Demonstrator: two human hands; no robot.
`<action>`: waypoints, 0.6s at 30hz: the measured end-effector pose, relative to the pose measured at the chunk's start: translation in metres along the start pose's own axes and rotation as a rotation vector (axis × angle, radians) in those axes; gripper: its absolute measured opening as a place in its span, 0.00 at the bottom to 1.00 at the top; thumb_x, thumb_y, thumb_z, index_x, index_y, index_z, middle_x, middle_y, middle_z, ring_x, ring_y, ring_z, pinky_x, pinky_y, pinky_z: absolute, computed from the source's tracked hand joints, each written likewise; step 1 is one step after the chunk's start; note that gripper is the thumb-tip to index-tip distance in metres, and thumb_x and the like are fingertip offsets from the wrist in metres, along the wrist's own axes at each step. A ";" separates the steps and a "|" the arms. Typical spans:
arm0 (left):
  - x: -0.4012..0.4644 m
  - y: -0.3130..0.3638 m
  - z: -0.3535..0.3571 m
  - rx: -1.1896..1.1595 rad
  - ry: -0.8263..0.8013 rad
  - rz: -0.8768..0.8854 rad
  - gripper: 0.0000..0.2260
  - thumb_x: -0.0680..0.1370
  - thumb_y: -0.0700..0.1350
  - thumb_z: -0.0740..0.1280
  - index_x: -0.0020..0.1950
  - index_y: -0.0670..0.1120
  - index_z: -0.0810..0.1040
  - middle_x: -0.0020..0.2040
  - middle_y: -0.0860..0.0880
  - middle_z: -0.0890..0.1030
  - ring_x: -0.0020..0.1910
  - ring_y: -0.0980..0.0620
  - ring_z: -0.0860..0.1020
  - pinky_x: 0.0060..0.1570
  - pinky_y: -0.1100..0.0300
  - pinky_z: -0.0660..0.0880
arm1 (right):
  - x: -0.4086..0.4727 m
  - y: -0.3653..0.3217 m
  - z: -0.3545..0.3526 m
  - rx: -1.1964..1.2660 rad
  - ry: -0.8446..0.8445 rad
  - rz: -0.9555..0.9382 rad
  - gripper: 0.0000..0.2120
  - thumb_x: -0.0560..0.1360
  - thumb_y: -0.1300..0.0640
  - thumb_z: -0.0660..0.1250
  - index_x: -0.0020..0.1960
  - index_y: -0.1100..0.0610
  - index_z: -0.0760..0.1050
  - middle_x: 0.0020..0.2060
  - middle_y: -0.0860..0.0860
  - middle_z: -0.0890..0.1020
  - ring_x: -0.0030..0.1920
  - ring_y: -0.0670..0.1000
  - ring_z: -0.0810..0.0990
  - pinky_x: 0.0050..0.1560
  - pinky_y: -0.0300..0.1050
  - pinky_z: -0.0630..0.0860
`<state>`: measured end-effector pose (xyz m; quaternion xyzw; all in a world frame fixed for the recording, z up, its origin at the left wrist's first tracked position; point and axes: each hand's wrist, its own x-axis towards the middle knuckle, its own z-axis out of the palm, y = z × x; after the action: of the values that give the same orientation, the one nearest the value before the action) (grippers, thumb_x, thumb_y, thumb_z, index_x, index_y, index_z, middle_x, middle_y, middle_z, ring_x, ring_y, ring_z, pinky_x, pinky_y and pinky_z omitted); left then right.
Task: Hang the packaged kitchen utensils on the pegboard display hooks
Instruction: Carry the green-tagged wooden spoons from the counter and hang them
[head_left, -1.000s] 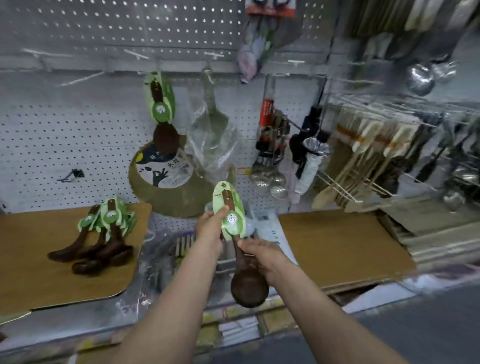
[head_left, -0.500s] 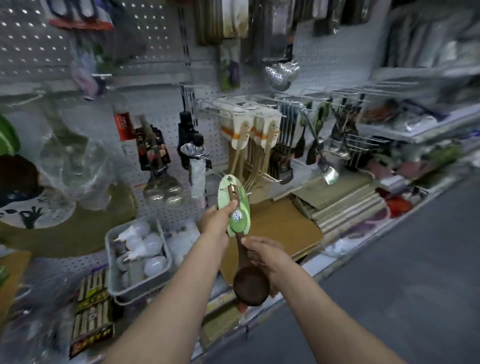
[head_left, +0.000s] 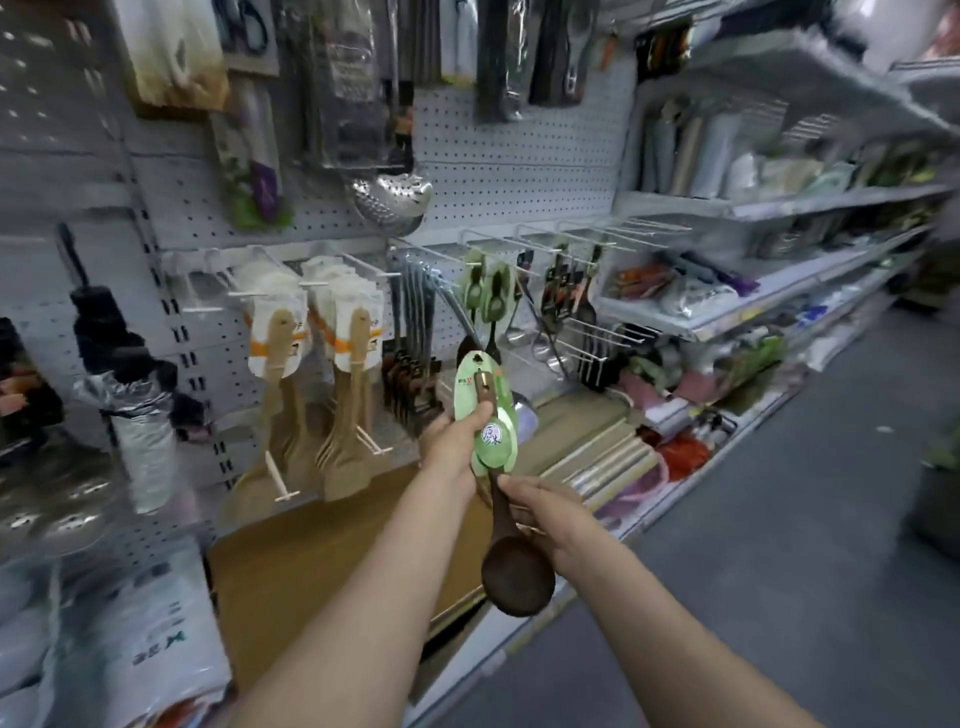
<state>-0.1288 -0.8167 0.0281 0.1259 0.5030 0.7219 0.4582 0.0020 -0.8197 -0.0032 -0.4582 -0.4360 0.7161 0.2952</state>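
The view had swung further right along the aisle since the earlier frame, and the bulb basket and round board had dropped out of sight while the dark wooden spoon (head_left: 506, 540) stayed up in both hands. The left hand (head_left: 453, 446) pinched its green card (head_left: 487, 415) at the left edge, thumb on the front. The right hand (head_left: 543, 512) curled its fingers round the handle just above the bowl. The spoon stood nearly upright, near the camera, short of the pegboard (head_left: 519, 156). Far behind it, matching green-carded spoons (head_left: 488, 291) hung on a hook, pale wooden spatulas (head_left: 317, 364) to their left.
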 end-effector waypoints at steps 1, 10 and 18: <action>0.008 -0.005 0.019 0.008 -0.008 -0.003 0.06 0.75 0.35 0.74 0.51 0.41 0.82 0.42 0.43 0.85 0.34 0.48 0.83 0.36 0.55 0.82 | 0.010 -0.007 -0.014 0.019 0.015 -0.009 0.06 0.75 0.56 0.75 0.49 0.55 0.80 0.41 0.51 0.85 0.39 0.48 0.82 0.37 0.39 0.75; 0.083 -0.057 0.141 0.042 0.027 0.000 0.10 0.74 0.36 0.75 0.54 0.41 0.83 0.49 0.40 0.86 0.46 0.41 0.85 0.50 0.45 0.82 | 0.101 -0.055 -0.116 0.108 0.014 -0.019 0.08 0.76 0.57 0.74 0.54 0.57 0.80 0.39 0.51 0.85 0.36 0.47 0.81 0.34 0.39 0.73; 0.149 -0.104 0.281 -0.008 0.106 0.070 0.08 0.76 0.37 0.74 0.54 0.41 0.81 0.47 0.42 0.85 0.39 0.47 0.84 0.34 0.58 0.81 | 0.202 -0.135 -0.242 0.063 -0.112 -0.023 0.04 0.77 0.59 0.72 0.44 0.54 0.78 0.33 0.48 0.84 0.30 0.43 0.80 0.26 0.32 0.72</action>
<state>0.0256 -0.5203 0.0292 0.1031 0.5190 0.7453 0.4056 0.1440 -0.5076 -0.0111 -0.4030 -0.4341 0.7506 0.2929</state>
